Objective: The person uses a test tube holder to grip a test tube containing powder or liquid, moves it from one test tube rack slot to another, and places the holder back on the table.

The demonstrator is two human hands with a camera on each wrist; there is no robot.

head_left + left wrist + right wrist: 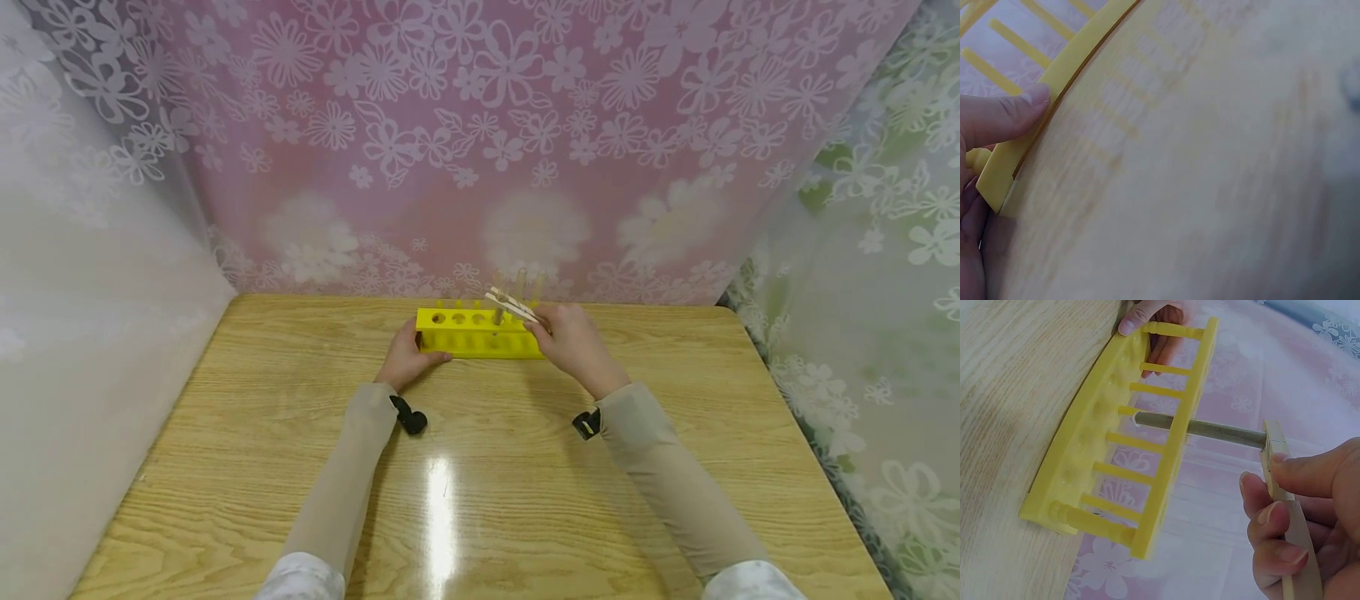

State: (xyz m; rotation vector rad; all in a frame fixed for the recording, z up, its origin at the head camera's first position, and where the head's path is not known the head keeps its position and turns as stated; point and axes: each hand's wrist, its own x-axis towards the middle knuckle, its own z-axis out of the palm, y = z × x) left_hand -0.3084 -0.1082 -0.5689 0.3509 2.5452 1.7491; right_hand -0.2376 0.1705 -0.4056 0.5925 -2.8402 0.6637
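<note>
A yellow test tube rack [480,319] stands on the table. At its left end my left hand [405,360] grips the base, thumb [1013,115] on the front edge and fingers round the end. My right hand [576,342] holds a wooden test tube holder [512,305] over the rack's right half. In the right wrist view, the jaws of the holder [1275,459] clasp the upper part of a test tube [1225,432] with dark grey contents. That tube passes through the rack's top plate, its rounded end close to the base.
Clear test tubes [521,283] rise from the right part of the rack, behind the holder. Several holes in the left part show no tube. The wooden table [315,467] ends at a pink flowered curtain [450,167], with pale curtains on both sides.
</note>
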